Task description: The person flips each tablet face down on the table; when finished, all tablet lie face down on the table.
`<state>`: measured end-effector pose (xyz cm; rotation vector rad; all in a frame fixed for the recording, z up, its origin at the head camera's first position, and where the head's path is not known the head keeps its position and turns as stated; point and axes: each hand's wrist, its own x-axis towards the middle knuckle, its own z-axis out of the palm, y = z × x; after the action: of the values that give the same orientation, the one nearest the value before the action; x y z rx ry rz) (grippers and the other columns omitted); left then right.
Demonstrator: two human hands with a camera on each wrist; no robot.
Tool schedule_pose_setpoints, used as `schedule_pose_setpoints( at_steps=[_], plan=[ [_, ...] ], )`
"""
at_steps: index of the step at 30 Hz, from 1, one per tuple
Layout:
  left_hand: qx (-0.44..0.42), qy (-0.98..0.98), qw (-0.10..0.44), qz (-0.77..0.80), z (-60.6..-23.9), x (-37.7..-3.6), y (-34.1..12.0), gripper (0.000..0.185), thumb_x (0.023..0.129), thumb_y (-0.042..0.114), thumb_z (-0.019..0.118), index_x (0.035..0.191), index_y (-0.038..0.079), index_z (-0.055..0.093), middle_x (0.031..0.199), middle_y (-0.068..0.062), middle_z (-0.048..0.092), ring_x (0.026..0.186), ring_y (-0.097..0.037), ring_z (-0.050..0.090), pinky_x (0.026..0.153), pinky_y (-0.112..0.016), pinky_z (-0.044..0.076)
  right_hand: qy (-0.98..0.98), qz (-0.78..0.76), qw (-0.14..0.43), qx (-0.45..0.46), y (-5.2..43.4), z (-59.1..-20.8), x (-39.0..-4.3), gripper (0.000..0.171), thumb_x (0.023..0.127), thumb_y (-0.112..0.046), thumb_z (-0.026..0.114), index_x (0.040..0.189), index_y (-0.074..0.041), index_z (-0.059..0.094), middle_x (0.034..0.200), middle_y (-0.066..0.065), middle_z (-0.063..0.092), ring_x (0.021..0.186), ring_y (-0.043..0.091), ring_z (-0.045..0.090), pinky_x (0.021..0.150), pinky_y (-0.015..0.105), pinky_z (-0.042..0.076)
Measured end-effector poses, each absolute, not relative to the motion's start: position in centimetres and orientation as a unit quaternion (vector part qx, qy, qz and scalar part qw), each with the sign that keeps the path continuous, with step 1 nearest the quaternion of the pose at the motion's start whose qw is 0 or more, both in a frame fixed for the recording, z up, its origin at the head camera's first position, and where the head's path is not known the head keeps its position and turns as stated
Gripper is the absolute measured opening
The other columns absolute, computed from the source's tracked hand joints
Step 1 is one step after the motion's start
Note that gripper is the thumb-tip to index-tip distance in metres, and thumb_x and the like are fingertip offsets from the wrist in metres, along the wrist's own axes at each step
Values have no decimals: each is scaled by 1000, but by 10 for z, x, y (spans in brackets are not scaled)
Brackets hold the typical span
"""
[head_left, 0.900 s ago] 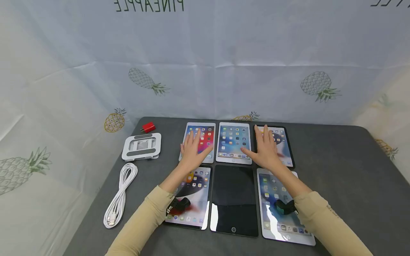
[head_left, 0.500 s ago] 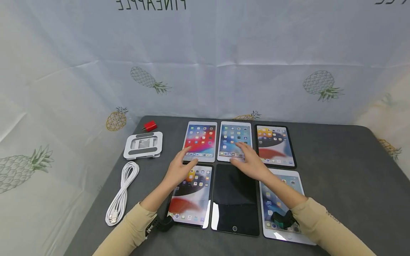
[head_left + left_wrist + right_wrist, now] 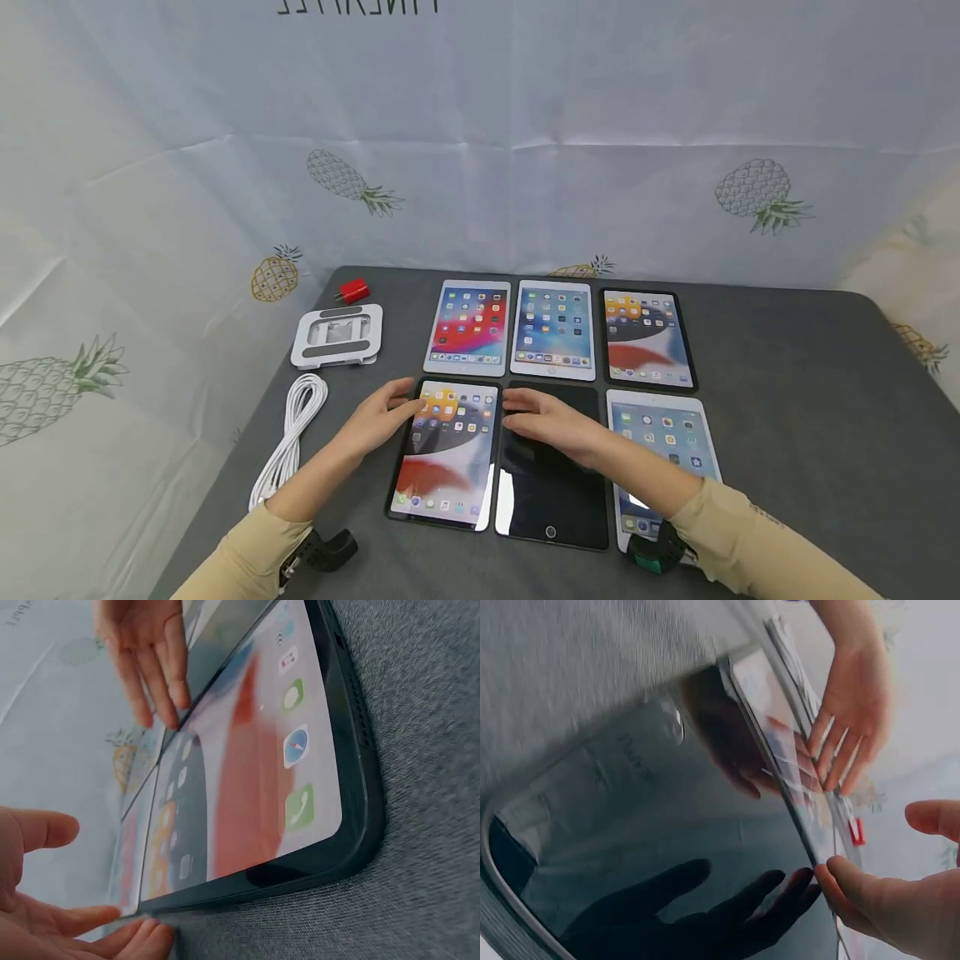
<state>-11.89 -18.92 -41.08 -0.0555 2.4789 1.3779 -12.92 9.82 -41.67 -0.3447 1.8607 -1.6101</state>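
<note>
In the head view, a black-framed tablet (image 3: pixel 442 458) with a lit screen lies front left. My left hand (image 3: pixel 377 417) is at its upper left edge, fingers relaxed, thumb over the corner. The left wrist view shows the fingers (image 3: pixel 154 941) low beside that edge and the thumb raised apart. Across from it, my right hand (image 3: pixel 553 422) hovers over the top of a dark-screened tablet (image 3: pixel 551 500), fingertips by the seam between the two tablets. In the right wrist view, its extended fingertips (image 3: pixel 826 874) overlap that seam, thumb apart. Both tablets lie flat.
Behind lie two white tablets (image 3: pixel 468 329) (image 3: pixel 552 329) and a black-framed one (image 3: pixel 648 340). A white tablet (image 3: pixel 667 429) sits under my right forearm. On the grey table's left are a red plug (image 3: pixel 353 290), a folded white stand (image 3: pixel 337 336) and a coiled white cable (image 3: pixel 300 408).
Both hands have drawn back from over the rear row toward the front row. The left went down and left, the right down and left. The tablets have stayed in place.
</note>
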Motion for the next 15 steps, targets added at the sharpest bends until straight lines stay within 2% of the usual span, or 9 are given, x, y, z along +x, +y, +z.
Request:
schedule_pose_setpoints(
  at_steps=[5,9,15],
  plan=[
    [-43,828,198,522,-409,-112,-196,58,99,24,56,142,-10,38,142,-26,44,124,-35,49,101,-46,45,644,-657,378,-102,96,-410,-121,69,98,-14,55,149,11,17,155,28,21,140,40,29,112,47,29],
    [-47,809,215,545,-410,-112,-200,58,99,23,55,141,-12,37,143,-28,41,126,-36,48,100,-45,46,627,-666,392,-97,94,-407,-117,71,97,-14,55,149,12,14,156,28,17,137,40,34,111,47,30],
    [-57,781,245,571,-411,-118,-204,54,100,22,53,137,-15,40,141,-29,41,129,-42,42,101,-46,44,610,-677,400,-95,95,-407,-118,71,97,-16,53,149,13,15,153,31,23,133,42,40,109,47,33]
  ],
)
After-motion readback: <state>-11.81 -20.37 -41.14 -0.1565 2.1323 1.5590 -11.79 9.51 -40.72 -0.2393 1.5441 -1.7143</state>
